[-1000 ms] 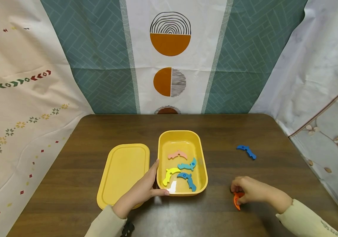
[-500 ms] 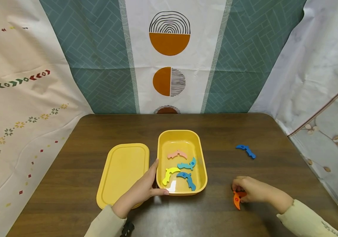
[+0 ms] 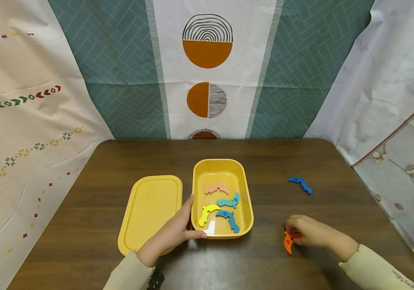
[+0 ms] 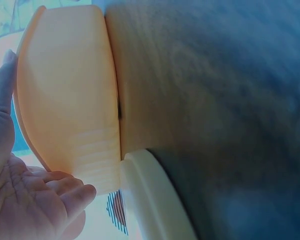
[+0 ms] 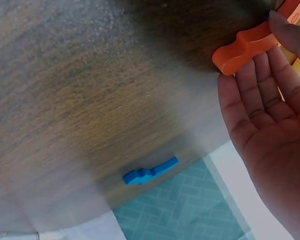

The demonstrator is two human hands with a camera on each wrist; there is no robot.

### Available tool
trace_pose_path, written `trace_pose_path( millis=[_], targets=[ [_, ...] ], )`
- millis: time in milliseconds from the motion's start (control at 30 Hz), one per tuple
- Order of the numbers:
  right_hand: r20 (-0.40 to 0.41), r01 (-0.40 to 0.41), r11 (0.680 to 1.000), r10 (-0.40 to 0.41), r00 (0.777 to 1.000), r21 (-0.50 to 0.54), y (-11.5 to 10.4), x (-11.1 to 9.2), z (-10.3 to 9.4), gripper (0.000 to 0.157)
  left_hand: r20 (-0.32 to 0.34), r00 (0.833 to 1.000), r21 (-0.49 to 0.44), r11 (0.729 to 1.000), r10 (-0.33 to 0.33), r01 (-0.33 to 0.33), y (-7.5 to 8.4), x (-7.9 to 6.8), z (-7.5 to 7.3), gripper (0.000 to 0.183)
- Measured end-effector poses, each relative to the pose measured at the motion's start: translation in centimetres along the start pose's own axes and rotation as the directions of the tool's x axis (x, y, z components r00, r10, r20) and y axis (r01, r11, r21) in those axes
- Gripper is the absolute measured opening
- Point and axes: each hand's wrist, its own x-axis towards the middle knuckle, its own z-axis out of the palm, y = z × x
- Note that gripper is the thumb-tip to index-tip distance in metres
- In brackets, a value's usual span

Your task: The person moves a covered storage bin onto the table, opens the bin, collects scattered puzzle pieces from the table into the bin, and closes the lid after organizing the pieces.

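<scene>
In the head view, my left hand (image 3: 174, 231) holds the near left corner of a yellow plastic box (image 3: 248, 193), thumb along its front rim and fingers against the left wall. The box wall (image 4: 70, 85) fills much of the left wrist view. Inside lie small curved toy knives: a pink one (image 3: 217, 189), a teal one (image 3: 229, 201), a yellow one (image 3: 208, 214) and a blue one (image 3: 229, 220). To the right, my right hand (image 3: 308, 231) pinches an orange curved toy knife (image 3: 288, 243) by its handle between thumb and fingers, low over the table, curved blade toward me.
Another blue toy knife (image 3: 301, 184) lies on the dark wooden table (image 3: 265, 161), beyond my right hand. A flat yellow lid (image 3: 152, 209) rests left of the box, partly under my left forearm. Patterned cloth (image 3: 130, 80) hangs behind the table.
The orange toy knife has turned slightly and shifted a little left and away from me in my right fingers, with more of it showing. My left hand and the box hold nearly still.
</scene>
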Motion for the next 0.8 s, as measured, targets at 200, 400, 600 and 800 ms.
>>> trace_pose_path(
  millis=[200, 400, 600, 800],
  targets=[
    [-0.023, 0.011, 1.000, -0.011, 1.000, -0.002, 0.1, 0.2, 0.0, 0.023, -0.002, 1.000, -0.005, 1.000, -0.002, 0.002, 0.0, 0.0, 0.0, 0.114],
    [-0.084, -0.013, 1.000, 0.012, 0.996, -0.020, 0.0, 0.4, -0.2, 0.025, 0.000, 1.000, -0.015, 1.000, -0.006, 0.006, 0.1, 0.1, 0.0, 0.113],
    [-0.190, -0.021, 0.997, 0.006, 0.982, -0.079, -0.3, 0.9, -0.7, 0.027, 0.008, 1.000, -0.027, 1.000, -0.010, 0.010, 0.1, 0.1, 0.0, 0.112],
    [-0.283, -0.007, 0.991, -0.032, 0.959, -0.133, -1.0, 1.3, -1.0, 0.028, 0.009, 1.000, -0.015, 1.000, -0.010, 0.010, 0.0, 0.0, -0.1, 0.115]
  ],
)
